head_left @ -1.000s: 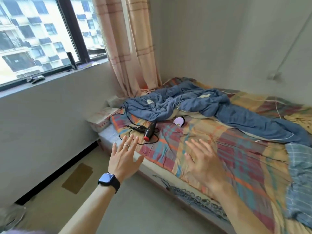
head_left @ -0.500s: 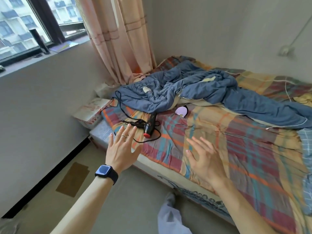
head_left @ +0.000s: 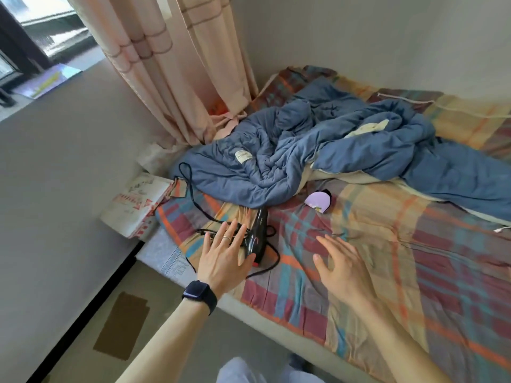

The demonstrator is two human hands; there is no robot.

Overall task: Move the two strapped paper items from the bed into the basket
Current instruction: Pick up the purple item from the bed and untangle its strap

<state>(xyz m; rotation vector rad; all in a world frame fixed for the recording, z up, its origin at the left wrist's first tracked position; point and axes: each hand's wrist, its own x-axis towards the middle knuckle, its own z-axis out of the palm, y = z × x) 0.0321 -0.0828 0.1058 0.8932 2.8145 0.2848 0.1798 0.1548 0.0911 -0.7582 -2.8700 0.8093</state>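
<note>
A small lilac rounded item [head_left: 317, 200] with a black band at its far edge lies on the plaid bed sheet [head_left: 387, 244], just below the rumpled blue quilt [head_left: 304, 150]. Whether it is one of the strapped paper items I cannot tell. No basket is in view. My left hand [head_left: 224, 255], with a ring and a dark watch on the wrist, hovers open over the cord of a black hair dryer [head_left: 258, 233]. My right hand [head_left: 343, 268] is open, fingers spread, above bare sheet about a hand's width right of the dryer. Neither hand holds anything.
A white cardboard box [head_left: 135, 205] with red print sits at the bed's left end against the grey wall. Peach curtains [head_left: 171, 64] hang at the back corner. A brown patch [head_left: 121, 324] lies on the floor beside the bed. My legs show at the bottom edge.
I have stepped closer to the bed and look further down. Both open hands moved forward; the left one now reaches over the hair dryer's cord.
</note>
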